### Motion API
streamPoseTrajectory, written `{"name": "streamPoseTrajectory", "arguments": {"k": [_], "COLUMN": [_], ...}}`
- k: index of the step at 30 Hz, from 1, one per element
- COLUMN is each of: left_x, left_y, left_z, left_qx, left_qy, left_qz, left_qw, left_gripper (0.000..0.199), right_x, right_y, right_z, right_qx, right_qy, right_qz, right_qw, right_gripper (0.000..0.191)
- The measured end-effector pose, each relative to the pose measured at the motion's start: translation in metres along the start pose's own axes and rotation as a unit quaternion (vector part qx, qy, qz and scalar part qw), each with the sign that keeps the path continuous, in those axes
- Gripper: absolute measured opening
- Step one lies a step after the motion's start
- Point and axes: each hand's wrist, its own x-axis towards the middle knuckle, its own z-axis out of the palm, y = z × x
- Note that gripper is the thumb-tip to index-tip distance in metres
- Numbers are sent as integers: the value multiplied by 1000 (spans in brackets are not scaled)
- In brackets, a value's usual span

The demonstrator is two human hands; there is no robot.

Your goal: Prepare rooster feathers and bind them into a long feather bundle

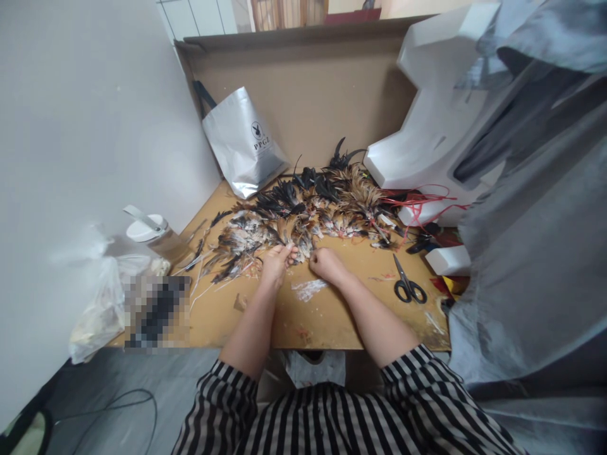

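A heap of brown, black and whitish feathers (332, 196) spreads across the back of the wooden table. At its front edge my left hand (279, 260) pinches a small bunch of feathers (289, 234), thumb and fingers together. Close by on the right, my right hand (325, 262) is closed with the fingers curled in beside the same feathers. What it grips, if anything, is too small to make out. White strands (308, 289) lie on the tabletop just below my hands. Black-handled scissors (408, 285) rest to the right, blades pointing away from me.
A silver bag (244, 145) leans at the back left. Along the left edge stand a lidded container (156, 237) and a plastic bag (107, 303). Red string (422, 201) trails by white foam pieces (403, 158). Grey cloth (535, 253) hangs at the right.
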Motion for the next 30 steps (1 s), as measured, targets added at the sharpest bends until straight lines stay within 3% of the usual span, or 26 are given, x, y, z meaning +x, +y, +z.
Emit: {"name": "streamPoseTrajectory", "arguments": {"k": [2,4,7,11,14,19,30], "left_x": [0,1,1,0,-3,-4,-2], "left_y": [0,-1,-1,0,-1,-5,-10], "left_z": [-1,-2,-2,-1,0,1,1], "left_qx": [-11,-27,-49,-67,-77,-74,-41], "left_qy": [-4,-11,-30,-46,-65,-101,-97], "left_qz": [-4,-17,-45,-79,-119,-158,-134], "left_qw": [1000,999,997,994,988,980,985], "left_gripper": [24,24,24,18,12,6,10], "right_x": [3,7,10,11,11,8,6], "right_y": [4,6,7,2,-2,-11,-13], "right_z": [-1,-3,-5,-7,-4,3,8], "right_qx": [97,239,449,625,679,676,554], "right_qy": [9,11,9,-15,-15,16,78], "right_qz": [16,35,77,103,95,104,35], "right_qw": [995,970,890,774,728,729,828], "right_gripper": [13,13,18,24,26,25,17]}}
